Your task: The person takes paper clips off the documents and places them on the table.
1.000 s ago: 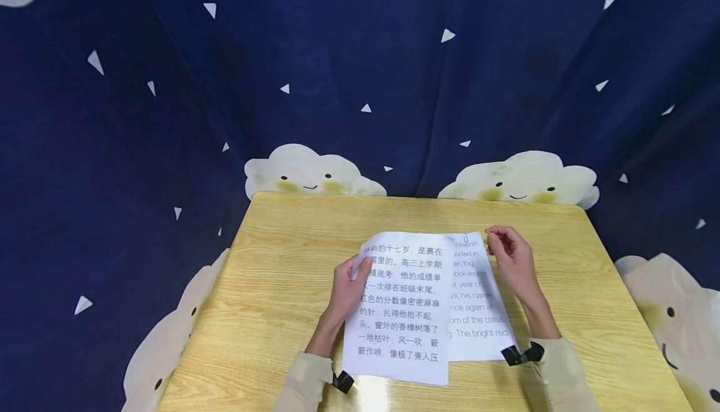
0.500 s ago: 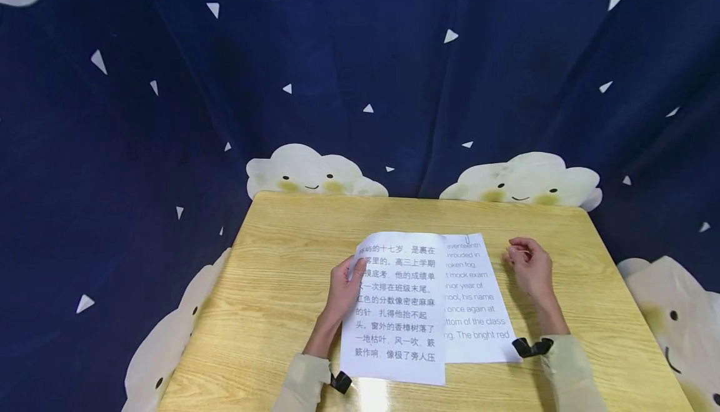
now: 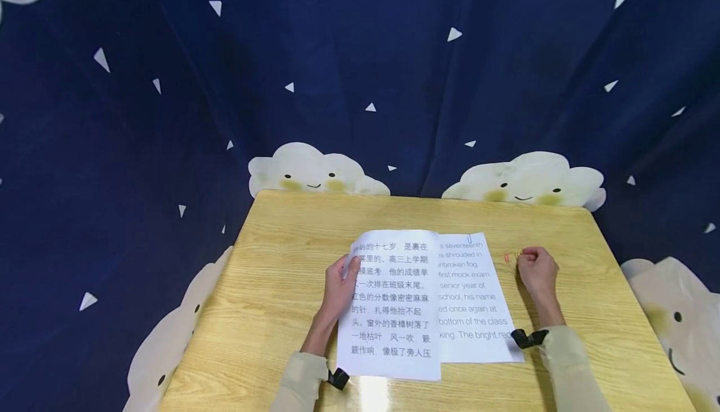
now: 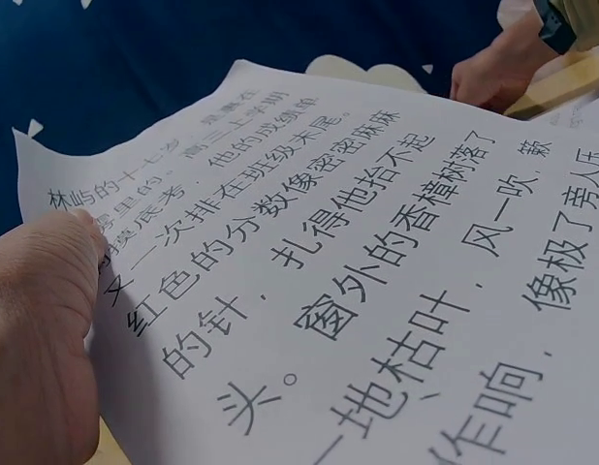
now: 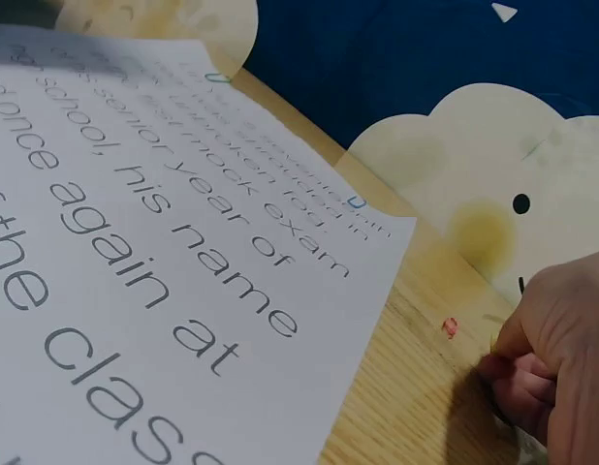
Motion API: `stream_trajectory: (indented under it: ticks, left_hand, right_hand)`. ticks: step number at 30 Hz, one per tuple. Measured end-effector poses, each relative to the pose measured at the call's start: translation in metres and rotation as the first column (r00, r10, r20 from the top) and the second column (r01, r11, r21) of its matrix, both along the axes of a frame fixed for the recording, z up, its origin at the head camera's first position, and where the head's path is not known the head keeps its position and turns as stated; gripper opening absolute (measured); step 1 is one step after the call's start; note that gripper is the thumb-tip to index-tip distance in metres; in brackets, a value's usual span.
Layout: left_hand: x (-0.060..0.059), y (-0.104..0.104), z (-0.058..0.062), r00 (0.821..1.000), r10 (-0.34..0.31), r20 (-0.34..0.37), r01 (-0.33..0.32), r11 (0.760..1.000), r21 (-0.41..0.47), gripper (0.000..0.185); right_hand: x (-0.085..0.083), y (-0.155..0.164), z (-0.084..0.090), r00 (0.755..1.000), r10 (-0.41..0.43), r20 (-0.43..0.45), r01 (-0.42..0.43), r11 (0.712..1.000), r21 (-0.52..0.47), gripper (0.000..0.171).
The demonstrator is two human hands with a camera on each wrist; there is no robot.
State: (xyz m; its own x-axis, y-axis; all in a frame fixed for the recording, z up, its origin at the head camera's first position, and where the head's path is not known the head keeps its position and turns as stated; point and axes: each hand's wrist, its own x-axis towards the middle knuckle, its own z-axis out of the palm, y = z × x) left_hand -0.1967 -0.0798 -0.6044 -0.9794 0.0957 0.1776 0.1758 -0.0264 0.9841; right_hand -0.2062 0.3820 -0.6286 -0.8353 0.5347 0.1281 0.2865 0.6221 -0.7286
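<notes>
My left hand (image 3: 340, 288) grips the left edge of a white sheet with Chinese print (image 3: 394, 312), thumb on top; the left wrist view shows the thumb on this sheet (image 4: 280, 291). The sheet is raised, its upper left corner curling. It overlaps a sheet with English print (image 3: 472, 312) lying to its right. A green paper clip (image 5: 217, 77) and a blue paper clip (image 5: 356, 201) sit on the English sheet's top edge. Right of that sheet, my right hand (image 3: 537, 274) is low over the table, fingertips pinching a small yellow paper clip (image 3: 517, 255). A red paper clip (image 3: 506, 257) lies just left of it.
The light wooden table (image 3: 270, 287) reaches back to a dark blue curtain (image 3: 326, 74) with white triangles and smiling clouds. Black straps (image 3: 529, 338) circle both wrists over pale sleeves.
My right hand has moved right and toward me, away from the English sheet's top corner, down to the table. The red paper clip now shows there. My left hand and its sheet shifted slightly left.
</notes>
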Motion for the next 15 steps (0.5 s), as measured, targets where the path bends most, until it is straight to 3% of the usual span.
stream_trajectory:
  ticks: [6, 15]
  left_hand:
    - [-0.005, -0.008, -0.006, 1.0, 0.025, -0.012, -0.025, 0.999, -0.029, 0.035]
    - [-0.022, -0.033, -0.022, 0.994, 0.111, -0.012, -0.111, 0.974, -0.196, 0.027]
  right_hand:
    - [-0.003, 0.002, -0.001, 0.999, -0.008, 0.052, 0.007, 1.0, 0.02, 0.022]
    - [-0.003, -0.001, -0.003, 0.997, -0.016, 0.078, 0.015, 1.0, 0.008, 0.023]
